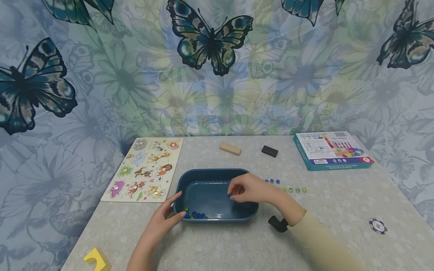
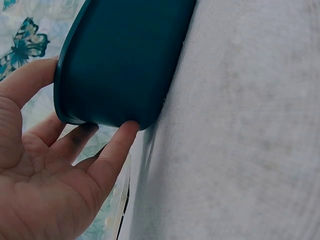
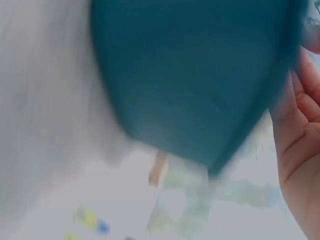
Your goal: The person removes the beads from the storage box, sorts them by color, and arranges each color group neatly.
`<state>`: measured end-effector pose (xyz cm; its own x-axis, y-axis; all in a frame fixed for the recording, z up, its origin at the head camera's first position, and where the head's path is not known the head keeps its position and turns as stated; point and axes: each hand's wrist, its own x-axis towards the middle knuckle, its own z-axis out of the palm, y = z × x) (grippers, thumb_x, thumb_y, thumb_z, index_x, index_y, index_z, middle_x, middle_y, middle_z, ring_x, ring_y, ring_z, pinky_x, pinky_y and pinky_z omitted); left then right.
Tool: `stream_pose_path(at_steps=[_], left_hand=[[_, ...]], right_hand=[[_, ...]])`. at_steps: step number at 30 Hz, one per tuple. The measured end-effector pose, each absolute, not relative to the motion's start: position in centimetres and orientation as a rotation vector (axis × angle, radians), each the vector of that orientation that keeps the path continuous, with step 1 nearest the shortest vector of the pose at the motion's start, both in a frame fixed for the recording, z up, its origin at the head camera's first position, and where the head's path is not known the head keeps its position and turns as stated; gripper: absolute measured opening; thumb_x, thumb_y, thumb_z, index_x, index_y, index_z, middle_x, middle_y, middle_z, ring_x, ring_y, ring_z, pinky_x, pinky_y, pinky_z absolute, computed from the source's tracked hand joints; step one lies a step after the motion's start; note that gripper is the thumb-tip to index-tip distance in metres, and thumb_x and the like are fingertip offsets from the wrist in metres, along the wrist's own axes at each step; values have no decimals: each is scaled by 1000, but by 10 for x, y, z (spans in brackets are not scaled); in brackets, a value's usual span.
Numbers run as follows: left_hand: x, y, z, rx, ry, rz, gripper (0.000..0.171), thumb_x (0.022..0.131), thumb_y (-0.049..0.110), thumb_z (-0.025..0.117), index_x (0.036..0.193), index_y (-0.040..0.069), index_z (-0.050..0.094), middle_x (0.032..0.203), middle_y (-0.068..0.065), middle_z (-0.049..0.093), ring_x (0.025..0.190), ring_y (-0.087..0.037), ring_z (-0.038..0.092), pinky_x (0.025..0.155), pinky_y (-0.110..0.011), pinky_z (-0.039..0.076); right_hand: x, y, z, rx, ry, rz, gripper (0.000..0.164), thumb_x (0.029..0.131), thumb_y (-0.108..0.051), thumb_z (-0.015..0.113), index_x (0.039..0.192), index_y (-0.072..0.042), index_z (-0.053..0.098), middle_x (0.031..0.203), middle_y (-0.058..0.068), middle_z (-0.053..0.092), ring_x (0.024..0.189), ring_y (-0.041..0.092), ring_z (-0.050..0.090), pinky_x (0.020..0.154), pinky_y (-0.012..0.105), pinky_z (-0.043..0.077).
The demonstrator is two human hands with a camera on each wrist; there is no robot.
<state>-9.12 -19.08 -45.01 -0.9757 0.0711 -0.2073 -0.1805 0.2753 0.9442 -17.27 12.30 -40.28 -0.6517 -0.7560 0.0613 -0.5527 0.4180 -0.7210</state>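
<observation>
A dark blue plastic tub (image 1: 207, 194) sits on the table. My left hand (image 1: 165, 217) holds its left end; in the left wrist view the thumb reaches over the rim and fingertips touch the outer wall. Several blue and green marbles (image 1: 199, 215) lie in the tub's front left corner. Above the tub's right side, my right hand (image 1: 252, 189) pinches a blue marble (image 1: 229, 195) between thumb and fingers. Beyond that wrist is a short row of blue marbles (image 1: 272, 181), with a row of green marbles (image 1: 293, 189) nearer to me. The right wrist view is blurred.
An animal puzzle board (image 1: 145, 169) lies left of the tub. Behind it are a wooden block (image 1: 230, 148) and a black block (image 1: 269, 151). A boxed game (image 1: 332, 150) lies back right, a poker chip (image 1: 378, 226) at right, a yellow arch block (image 1: 98, 259) front left.
</observation>
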Motion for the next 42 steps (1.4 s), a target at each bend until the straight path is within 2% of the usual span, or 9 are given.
stream_pose_path(at_steps=[6,10,15,27,34,42], left_hand=[[-91,-191,-450,-122,2330,1761,64,83,24,71,140,25,41,152,-7,23,135,-43,23,106,-57,26],[-91,-192,-451,-123,2332,1763,64,84,23,70,140,25,41,152,-7,23,136,-42,22,107,-56,25],[-90,-192,-452,-127,2339,1763,64,83,23,71,140,25,41,152,-6,23,136,-42,23,107,-56,25],[-89,-189,-450,-123,2334,1782,63,83,22,71,139,25,42,152,-6,25,136,-41,23,108,-56,24],[-90,-190,-450,-112,2328,1781,64,83,22,71,140,24,42,152,-5,25,138,-39,21,109,-54,20],[-91,-190,-450,-116,2331,1777,64,83,24,71,139,25,42,152,-7,24,136,-43,23,107,-57,25]], right_hand=[[-182,191,-387,-935,2563,-1120,9,87,-14,65,96,-16,65,86,-6,65,77,9,61,69,26,54],[-191,234,-394,-758,2641,-1133,9,87,-14,66,96,-13,65,86,-3,64,77,13,60,70,27,53],[-198,263,-414,-549,2680,-1028,8,86,-12,66,93,-9,65,83,0,62,74,15,56,68,28,50],[-206,273,-444,-324,2644,-947,8,84,-12,67,91,-8,65,80,2,60,73,17,51,67,29,47],[-207,273,-448,-318,2658,-912,6,84,-11,66,89,-8,65,80,1,61,72,16,52,66,28,47],[-205,271,-447,-311,2687,-895,5,84,-9,66,88,-7,65,76,1,59,70,16,51,65,29,46]])
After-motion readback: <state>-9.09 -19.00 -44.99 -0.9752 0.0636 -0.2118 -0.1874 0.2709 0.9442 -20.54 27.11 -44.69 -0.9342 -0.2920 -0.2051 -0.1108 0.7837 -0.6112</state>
